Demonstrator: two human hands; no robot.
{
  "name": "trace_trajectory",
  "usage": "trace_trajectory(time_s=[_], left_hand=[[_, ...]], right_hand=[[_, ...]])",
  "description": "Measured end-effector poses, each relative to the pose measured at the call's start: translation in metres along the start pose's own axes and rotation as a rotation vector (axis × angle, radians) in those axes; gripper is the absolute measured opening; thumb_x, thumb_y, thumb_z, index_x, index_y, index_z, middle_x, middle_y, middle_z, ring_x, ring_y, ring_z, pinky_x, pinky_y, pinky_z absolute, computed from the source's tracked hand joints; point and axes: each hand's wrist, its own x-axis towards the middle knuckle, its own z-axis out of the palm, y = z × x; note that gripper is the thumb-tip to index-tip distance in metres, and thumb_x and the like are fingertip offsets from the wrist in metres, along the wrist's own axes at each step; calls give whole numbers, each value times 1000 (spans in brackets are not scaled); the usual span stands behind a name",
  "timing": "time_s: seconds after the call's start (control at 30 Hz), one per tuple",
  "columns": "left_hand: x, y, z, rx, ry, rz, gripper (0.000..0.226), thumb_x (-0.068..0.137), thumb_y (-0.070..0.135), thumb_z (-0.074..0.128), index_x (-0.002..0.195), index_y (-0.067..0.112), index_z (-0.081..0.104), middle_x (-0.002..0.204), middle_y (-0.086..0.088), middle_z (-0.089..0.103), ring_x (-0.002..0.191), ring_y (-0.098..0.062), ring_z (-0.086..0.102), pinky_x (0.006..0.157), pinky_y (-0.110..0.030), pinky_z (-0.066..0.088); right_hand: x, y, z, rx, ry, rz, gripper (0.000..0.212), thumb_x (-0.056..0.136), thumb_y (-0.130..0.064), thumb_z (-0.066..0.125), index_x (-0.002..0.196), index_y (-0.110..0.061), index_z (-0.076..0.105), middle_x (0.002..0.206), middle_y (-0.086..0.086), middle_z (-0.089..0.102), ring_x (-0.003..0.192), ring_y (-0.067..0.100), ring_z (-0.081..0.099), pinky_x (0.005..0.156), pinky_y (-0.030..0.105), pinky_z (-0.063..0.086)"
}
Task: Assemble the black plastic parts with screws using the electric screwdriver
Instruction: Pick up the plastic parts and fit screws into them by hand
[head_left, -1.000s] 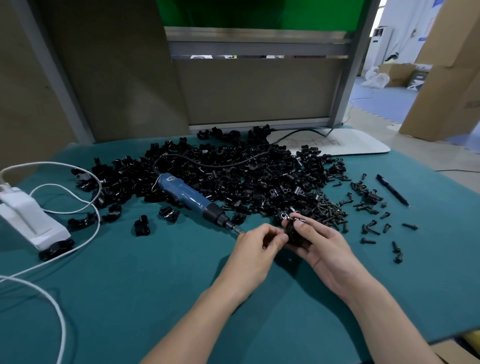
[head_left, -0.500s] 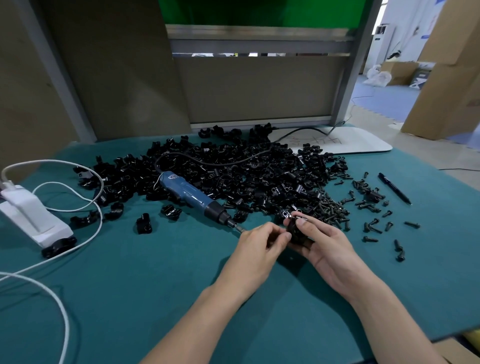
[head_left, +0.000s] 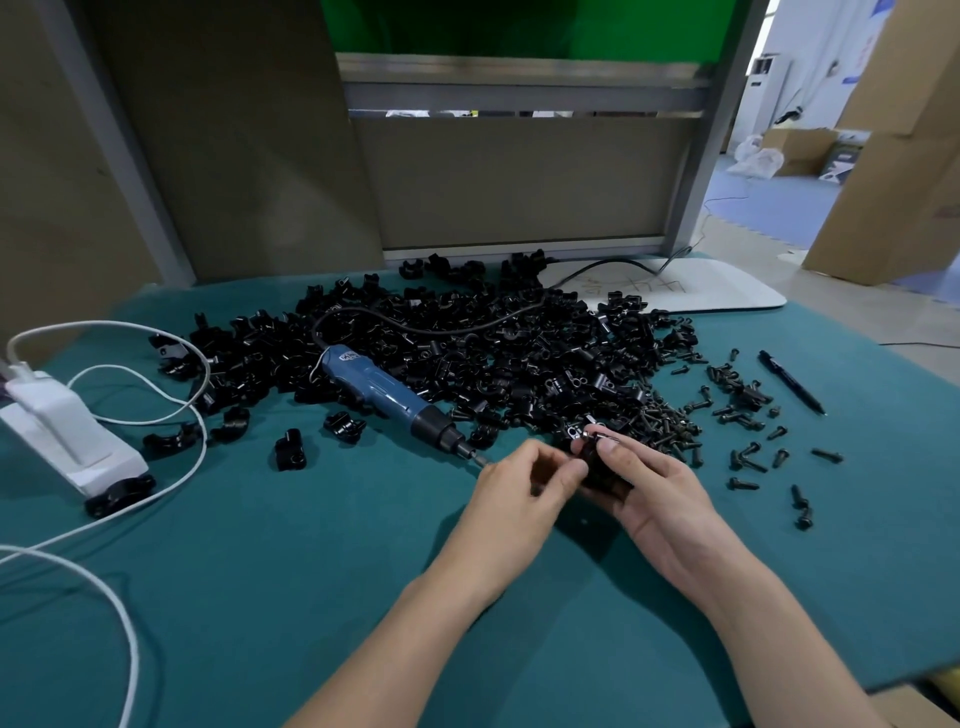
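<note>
Black part (head_left: 593, 460) is held just above the tabletop (head_left: 260, 571), between both hands, in front of the pile (head_left: 493, 358) of like parts. Right hand (head_left: 657, 496) cradles it, thumb on top. Left hand (head_left: 519, 491), fingers curled, pinches its left side. Screwdriver (head_left: 384, 395) lies unheld, tip near the left hand. Screws (head_left: 670, 421) are heaped just behind the right hand, with a pen (head_left: 789, 382) further right.

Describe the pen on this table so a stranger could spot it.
Start at the teal table and go to its right edge, past the scattered screws. The pen lies there alone: long, slim and black, far longer than any screw.
</note>
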Motion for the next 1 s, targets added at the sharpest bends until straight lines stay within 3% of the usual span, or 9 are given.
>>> trace_trajectory(time_s=[0.1,0.23,0.3,0.43,0.5,0.7,0.87,0.93,1.0], left_hand=[[0,-2,-1,102,-30,-1,25,97,52,58,91,29,66,78,9,67,68,-4,58,61,-21,46],[1,-2,-4,120,-59,70,3,98,31,63,101,30,63,98,16,67,93,1,61,77,-14,46],[1,-2,-5,105,-75,86,9,97,30,65,104,32,61,101,18,65,95,1,60,78,-14,46],[0,-1,-5,80,-38,6,18,95,52,61,99,34,62,85,15,65,75,1,58,62,-13,41],[1,-2,-5,115,-33,17,23,98,51,57,93,31,64,75,15,62,68,4,55,57,-12,37],[0,-1,-4,75,-41,104,6,96,29,66,99,33,63,99,18,65,97,2,60,80,-12,46],[0,-3,-4,98,-29,5,21,96,54,59,97,34,62,85,16,65,74,3,57,62,-14,40],[1,-4,-5,154,-48,32,23,97,51,58,95,30,65,76,18,61,68,6,54,58,-13,37],[1,-4,-5,183,-51,75,12,97,41,62,99,29,65,86,21,62,80,8,56,65,-9,39]], right_hand=[[-1,0,0,10,-34,-3,38,82,-17,73,116,-1,74,114,23,74,104,32,74,81,36,62],[-1,0,0,-10,-38,8,37,81,-17,73,116,-3,75,116,22,74,105,30,74,79,32,62],[-1,0,0,-18,-37,9,33,81,-18,74,111,-6,78,115,21,75,105,30,74,78,31,62],[-2,1,1,-37,-49,-1,37,79,-20,76,113,-5,77,115,21,75,106,31,74,80,33,62],[-2,1,0,-34,-52,4,40,80,-18,75,117,-2,74,117,22,74,108,32,74,82,36,62],[-2,0,1,-28,-54,7,36,80,-18,75,113,-5,77,116,23,74,105,31,74,81,35,62],[-2,1,0,-31,-55,6,35,81,-18,75,113,-4,77,117,23,74,108,34,73,83,37,62],[-2,2,0,-32,-51,7,36,80,-17,75,113,-3,77,118,23,73,107,33,74,82,36,62],[-2,1,0,-37,-53,7,35,79,-18,76,111,-5,78,118,22,74,106,31,74,81,34,62]])
